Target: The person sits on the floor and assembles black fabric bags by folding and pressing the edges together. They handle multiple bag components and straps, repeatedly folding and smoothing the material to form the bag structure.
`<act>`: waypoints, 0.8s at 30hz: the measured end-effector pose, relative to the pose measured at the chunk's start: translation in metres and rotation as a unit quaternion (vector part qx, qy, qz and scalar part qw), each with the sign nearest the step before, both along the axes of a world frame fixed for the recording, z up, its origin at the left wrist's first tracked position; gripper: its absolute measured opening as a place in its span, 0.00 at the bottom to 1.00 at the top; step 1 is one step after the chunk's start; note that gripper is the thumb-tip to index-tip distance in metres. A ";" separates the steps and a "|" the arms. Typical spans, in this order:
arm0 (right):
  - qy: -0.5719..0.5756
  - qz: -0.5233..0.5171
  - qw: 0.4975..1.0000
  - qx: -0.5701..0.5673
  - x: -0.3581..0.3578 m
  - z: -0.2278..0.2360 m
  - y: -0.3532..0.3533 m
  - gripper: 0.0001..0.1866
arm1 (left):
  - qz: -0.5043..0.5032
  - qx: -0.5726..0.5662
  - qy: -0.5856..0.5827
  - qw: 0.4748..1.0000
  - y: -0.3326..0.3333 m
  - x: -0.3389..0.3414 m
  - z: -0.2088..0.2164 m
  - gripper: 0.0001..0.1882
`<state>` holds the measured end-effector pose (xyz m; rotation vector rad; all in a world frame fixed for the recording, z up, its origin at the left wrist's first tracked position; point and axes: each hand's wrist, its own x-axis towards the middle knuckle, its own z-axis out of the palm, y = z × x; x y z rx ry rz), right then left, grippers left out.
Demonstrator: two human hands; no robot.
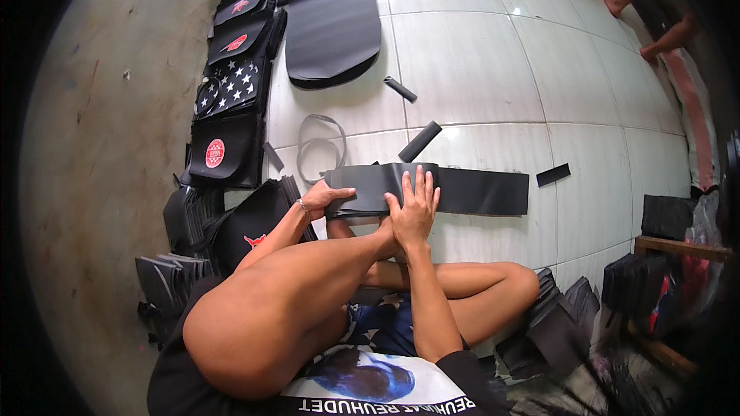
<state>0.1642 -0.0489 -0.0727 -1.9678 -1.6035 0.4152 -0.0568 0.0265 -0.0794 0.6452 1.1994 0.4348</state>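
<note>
A wide black strip of leather-like sheet (pixel 482 192) lies across the tiles in front of my feet, its left part folded over into layers. At the left end, my left hand (pixel 327 197) grips the layered edge, thumb on top and the other fingers mostly hidden. My right hand (pixel 416 206) presses flat on the fold near the middle, fingers stretched out. A thin grey loop of strip (pixel 321 139) lies just beyond my left hand. Past the fold rests a short rolled black piece (pixel 420 142).
Stacks of black flaps, some printed (pixel 223 152), line the left wall. A large rounded black panel pile (pixel 334 27) lies ahead. Small black scraps (pixel 553 175) dot the tiles. More dark pieces (pixel 551 331) and a wooden frame (pixel 682 246) stand right. Another person's feet (pixel 610 3) show far right.
</note>
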 end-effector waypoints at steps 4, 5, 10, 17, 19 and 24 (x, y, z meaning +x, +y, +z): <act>0.050 -0.010 0.999 0.011 0.006 -0.008 0.005 0.18 | 0.008 -0.018 0.005 1.000 0.003 -0.002 0.002 0.20; 0.137 -0.014 0.990 0.027 0.012 -0.010 0.006 0.17 | -0.011 -0.025 0.014 1.000 0.005 -0.007 -0.001 0.21; 0.549 -0.301 0.775 0.088 0.093 -0.047 -0.023 0.15 | -0.015 -0.002 -0.075 0.997 0.005 0.005 -0.007 0.26; 0.229 -0.187 0.938 0.179 0.043 0.009 -0.012 0.13 | -0.016 -0.038 -0.040 0.998 0.005 0.002 -0.003 0.24; 0.041 -0.014 0.996 0.082 0.015 -0.002 -0.002 0.26 | -0.009 -0.012 -0.024 1.000 0.004 0.004 -0.008 0.23; -0.014 -0.002 1.000 0.025 0.001 -0.001 0.004 0.18 | -0.016 -0.003 -0.017 1.000 0.008 0.002 0.006 0.22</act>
